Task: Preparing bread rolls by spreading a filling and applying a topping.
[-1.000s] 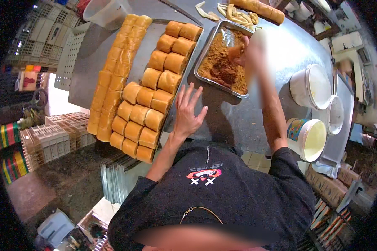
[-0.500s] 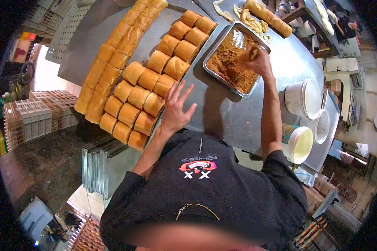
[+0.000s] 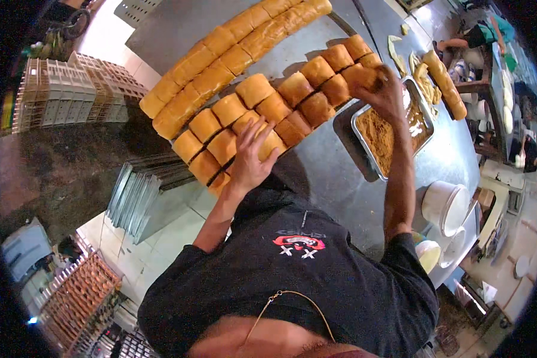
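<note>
My right hand (image 3: 379, 92) is closed round a bread roll (image 3: 359, 76) with a brown, crumb-covered face, at the right end of the cut rolls. Golden bread rolls (image 3: 271, 107) stand in close rows across the metal table. Over the nearer rolls rests my left hand (image 3: 253, 158), open with its fingers apart, holding nothing. Under my right forearm lies a rectangular metal tray (image 3: 368, 151) of brown crumbs (image 3: 376, 137). Part of the tray and the underside of the held roll are hidden by my hand and arm.
Long scored loaves (image 3: 232, 59) lie behind the rolls. Pale dough-like strips (image 3: 422, 80) and a single loaf (image 3: 444, 85) sit beyond the tray. White tubs (image 3: 444, 207) stand at the right. Thin metal sheets (image 3: 138, 200) lean below the table at the left.
My right hand has come out of the crumb tray and moved left to the rolls, gripping a crumb-covered roll. My left hand remains spread over the rolls. The whole view has turned and shifted.
</note>
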A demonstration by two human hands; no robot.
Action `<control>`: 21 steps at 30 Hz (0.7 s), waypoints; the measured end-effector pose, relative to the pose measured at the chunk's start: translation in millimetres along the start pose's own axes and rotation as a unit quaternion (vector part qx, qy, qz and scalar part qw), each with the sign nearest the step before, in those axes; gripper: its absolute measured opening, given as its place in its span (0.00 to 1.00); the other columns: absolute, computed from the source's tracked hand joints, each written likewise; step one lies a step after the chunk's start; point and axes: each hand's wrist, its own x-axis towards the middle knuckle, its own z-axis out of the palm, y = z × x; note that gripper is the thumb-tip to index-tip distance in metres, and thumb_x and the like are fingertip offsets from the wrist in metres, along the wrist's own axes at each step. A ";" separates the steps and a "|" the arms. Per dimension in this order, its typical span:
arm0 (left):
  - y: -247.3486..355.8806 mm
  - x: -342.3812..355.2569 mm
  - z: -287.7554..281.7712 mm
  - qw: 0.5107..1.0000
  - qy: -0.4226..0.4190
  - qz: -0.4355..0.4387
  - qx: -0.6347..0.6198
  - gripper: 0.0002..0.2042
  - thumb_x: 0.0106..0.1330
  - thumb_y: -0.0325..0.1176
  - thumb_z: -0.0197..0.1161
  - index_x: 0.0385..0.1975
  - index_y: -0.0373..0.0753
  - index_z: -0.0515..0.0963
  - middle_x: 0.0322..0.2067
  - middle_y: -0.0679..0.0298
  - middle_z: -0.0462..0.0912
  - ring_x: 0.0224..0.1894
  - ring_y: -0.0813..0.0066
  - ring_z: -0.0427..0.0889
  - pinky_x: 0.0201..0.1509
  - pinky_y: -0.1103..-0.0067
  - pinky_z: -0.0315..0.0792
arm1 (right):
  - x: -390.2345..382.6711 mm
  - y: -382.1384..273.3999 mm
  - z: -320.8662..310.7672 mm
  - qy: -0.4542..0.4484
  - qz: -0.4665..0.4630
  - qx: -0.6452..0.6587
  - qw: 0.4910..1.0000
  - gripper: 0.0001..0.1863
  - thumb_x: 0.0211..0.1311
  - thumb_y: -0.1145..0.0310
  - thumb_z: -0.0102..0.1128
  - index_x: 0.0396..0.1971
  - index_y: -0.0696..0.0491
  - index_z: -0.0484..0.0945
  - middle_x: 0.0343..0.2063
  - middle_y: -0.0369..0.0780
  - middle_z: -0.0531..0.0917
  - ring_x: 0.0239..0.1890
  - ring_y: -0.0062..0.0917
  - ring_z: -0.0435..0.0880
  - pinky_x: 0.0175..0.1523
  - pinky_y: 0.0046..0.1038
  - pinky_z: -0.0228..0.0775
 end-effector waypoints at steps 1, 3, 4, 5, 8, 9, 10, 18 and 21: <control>-6.7 -1.6 -8.1 1.000 0.009 -0.010 0.017 0.28 0.62 0.36 0.67 0.64 0.41 0.72 0.66 0.52 0.68 0.71 0.46 0.60 0.73 0.59 0.56 | 15.4 -28.9 28.3 -0.003 -0.032 0.041 0.999 0.33 0.37 0.62 0.84 0.45 0.57 0.77 0.34 0.44 0.84 0.37 0.28 0.83 0.45 0.31 0.78; -14.0 6.9 -16.3 0.999 0.016 -0.010 0.040 0.27 0.63 0.35 0.66 0.64 0.39 0.72 0.67 0.51 0.68 0.70 0.45 0.61 0.73 0.59 0.56 | 51.3 -21.6 81.6 0.046 -0.143 -0.041 0.988 0.35 0.34 0.52 0.84 0.40 0.56 0.76 0.30 0.44 0.82 0.33 0.34 0.82 0.41 0.33 0.76; -17.0 10.7 -20.8 0.999 0.025 -0.012 0.034 0.27 0.64 0.35 0.66 0.63 0.38 0.72 0.67 0.50 0.67 0.70 0.44 0.62 0.74 0.59 0.56 | 60.8 -32.2 106.7 0.029 -0.094 -0.030 0.995 0.36 0.32 0.50 0.82 0.38 0.56 0.76 0.31 0.45 0.82 0.33 0.39 0.82 0.40 0.35 0.75; -18.1 11.5 -27.0 0.999 0.026 -0.012 0.037 0.27 0.64 0.35 0.66 0.63 0.38 0.72 0.67 0.50 0.67 0.70 0.44 0.62 0.74 0.59 0.56 | 68.1 -33.1 137.2 0.056 -0.069 -0.053 0.995 0.34 0.34 0.51 0.82 0.39 0.55 0.76 0.35 0.44 0.83 0.40 0.39 0.82 0.45 0.43 0.73; -32.3 3.8 -38.5 0.995 0.082 -0.051 0.017 0.27 0.65 0.36 0.65 0.65 0.39 0.71 0.67 0.51 0.67 0.71 0.46 0.61 0.74 0.58 0.55 | 59.6 -51.9 179.7 0.042 -0.041 -0.166 0.984 0.32 0.40 0.50 0.77 0.42 0.55 0.77 0.40 0.46 0.84 0.50 0.42 0.80 0.52 0.49 0.68; -36.4 -0.3 -40.8 0.995 0.084 -0.053 0.018 0.27 0.65 0.36 0.65 0.65 0.39 0.71 0.67 0.51 0.67 0.71 0.46 0.61 0.74 0.58 0.55 | 51.9 -55.1 186.2 0.013 -0.035 -0.225 0.974 0.33 0.40 0.48 0.76 0.43 0.54 0.77 0.41 0.45 0.84 0.53 0.41 0.78 0.54 0.51 0.65; -39.2 -6.9 -43.7 0.992 0.096 -0.075 0.024 0.27 0.66 0.37 0.65 0.65 0.39 0.70 0.67 0.51 0.67 0.71 0.46 0.61 0.74 0.58 0.55 | 44.1 -60.2 191.9 -0.018 -0.029 -0.283 0.959 0.33 0.40 0.46 0.75 0.43 0.52 0.77 0.42 0.45 0.84 0.57 0.41 0.76 0.55 0.52 0.62; -67.8 -16.4 -85.0 0.981 0.137 -0.124 0.050 0.27 0.67 0.39 0.64 0.65 0.40 0.70 0.67 0.52 0.68 0.70 0.48 0.62 0.74 0.59 0.55 | 33.4 -63.5 196.1 -0.121 -0.014 -0.309 0.943 0.27 0.53 0.43 0.67 0.42 0.52 0.81 0.41 0.46 0.86 0.53 0.37 0.81 0.51 0.50 0.64; -105.2 -4.4 -111.3 0.976 0.152 -0.118 0.105 0.27 0.66 0.37 0.65 0.65 0.39 0.70 0.65 0.52 0.69 0.68 0.49 0.64 0.72 0.59 0.57 | 45.3 -105.1 196.3 -0.094 -0.107 -0.298 0.944 0.26 0.53 0.48 0.69 0.47 0.50 0.81 0.45 0.44 0.85 0.54 0.39 0.80 0.57 0.46 0.68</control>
